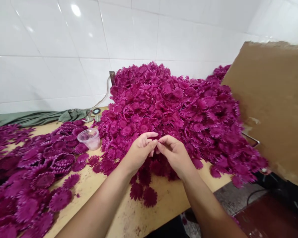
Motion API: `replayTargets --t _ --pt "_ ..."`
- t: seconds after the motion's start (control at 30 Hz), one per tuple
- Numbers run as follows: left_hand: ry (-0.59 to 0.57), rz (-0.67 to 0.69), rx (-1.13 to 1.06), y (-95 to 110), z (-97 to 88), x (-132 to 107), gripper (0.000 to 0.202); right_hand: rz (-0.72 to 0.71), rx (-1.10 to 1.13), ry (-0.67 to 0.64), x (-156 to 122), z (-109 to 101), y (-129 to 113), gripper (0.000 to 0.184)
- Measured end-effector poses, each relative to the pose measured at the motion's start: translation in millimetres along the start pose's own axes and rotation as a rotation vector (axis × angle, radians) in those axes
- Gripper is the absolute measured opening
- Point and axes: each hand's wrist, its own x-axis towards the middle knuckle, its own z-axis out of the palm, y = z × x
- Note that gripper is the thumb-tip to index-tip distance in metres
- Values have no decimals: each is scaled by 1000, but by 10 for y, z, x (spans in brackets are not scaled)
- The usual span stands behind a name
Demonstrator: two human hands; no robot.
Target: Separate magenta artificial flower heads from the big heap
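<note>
My left hand (142, 151) and my right hand (173, 152) meet in front of a big heap of magenta artificial flower heads (161, 102). On each, thumb and fingers are pinched, and the fingertips almost touch. Whatever lies between them is too small or too hidden to make out. Just below the hands, loose flower heads (149, 196) lie at the near edge of the heap. Left of the heap stands a clear plastic cup (89, 138) with something pale in it.
Flattened flower pieces (39, 180) are spread and stacked over the left of the wooden table (119, 211). A cardboard sheet (275, 109) rises at the right. Green cloth (39, 117) lies along the white tiled wall (94, 76), near a round black-and-white object (96, 111).
</note>
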Motion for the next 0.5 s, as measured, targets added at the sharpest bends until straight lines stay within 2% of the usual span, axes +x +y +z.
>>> replayTargets --t 0.07,0.17,0.2,0.23,0.27,0.4,0.5 --pt "4 45 17 36 6 -33 39 -26 13 157 82 -100 18 16" --pt "62 135 49 122 -35 -118 36 -21 71 558 213 -348 32 21" --pt "79 151 70 148 -56 -145 35 -4 109 627 235 -417 29 24" --pt "88 155 96 167 -74 -167 34 -2 132 621 238 -459 22 25" --pt "83 148 128 178 -83 -180 33 2 147 551 224 -468 13 25" --pt "15 124 240 138 -8 -142 16 46 213 177 65 -239 -3 21" --pt "43 124 247 81 85 -89 17 73 265 122 -32 -53 19 19"
